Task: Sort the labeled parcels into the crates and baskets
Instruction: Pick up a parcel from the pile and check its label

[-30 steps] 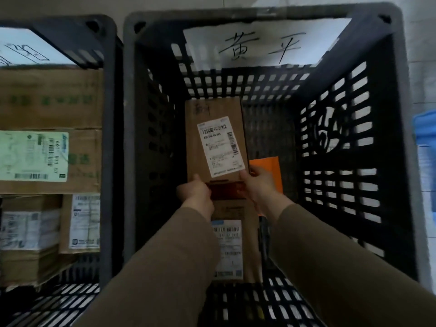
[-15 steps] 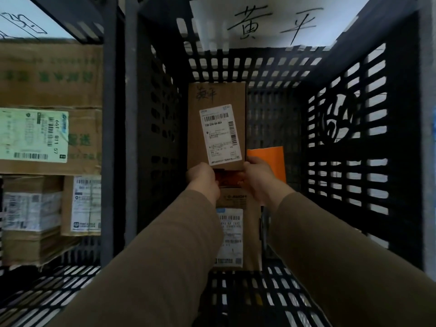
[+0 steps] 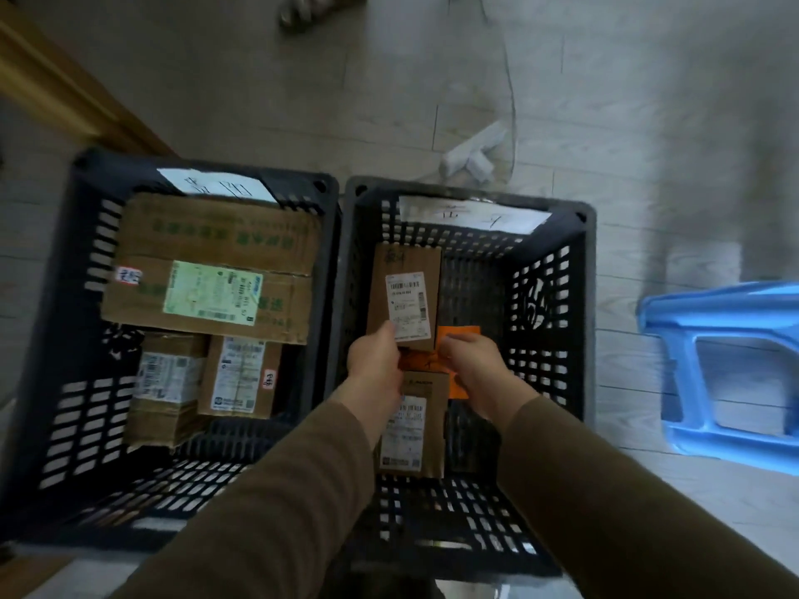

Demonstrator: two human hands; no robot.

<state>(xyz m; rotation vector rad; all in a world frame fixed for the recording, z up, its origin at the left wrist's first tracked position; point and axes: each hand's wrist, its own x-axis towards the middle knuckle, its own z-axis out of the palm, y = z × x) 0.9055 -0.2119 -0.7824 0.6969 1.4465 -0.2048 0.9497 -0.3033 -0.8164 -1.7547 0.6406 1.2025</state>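
Observation:
Two dark slotted crates stand side by side on the floor. In the right crate (image 3: 589,304) a tall brown parcel with a white barcode label (image 3: 405,270) stands near the far wall. My left hand (image 3: 375,361) grips its near lower corner, thumb on the label. Just right of the parcel, my right hand (image 3: 470,367) hovers with loosely curled fingers over an orange packet (image 3: 465,332) and holds nothing. A second labeled brown parcel (image 3: 414,430) lies below my hands. The left crate (image 3: 84,218) holds several labeled cardboard boxes (image 3: 207,291).
A blue plastic stool (image 3: 726,369) stands to the right of the crates. A white power strip (image 3: 471,156) with a cable lies on the tiled floor behind them. A wooden edge (image 3: 65,92) runs across the upper left.
My view has pulled back and up, so both crates and the floor show. My right hand has come off the parcel's near edge; my left hand still holds it.

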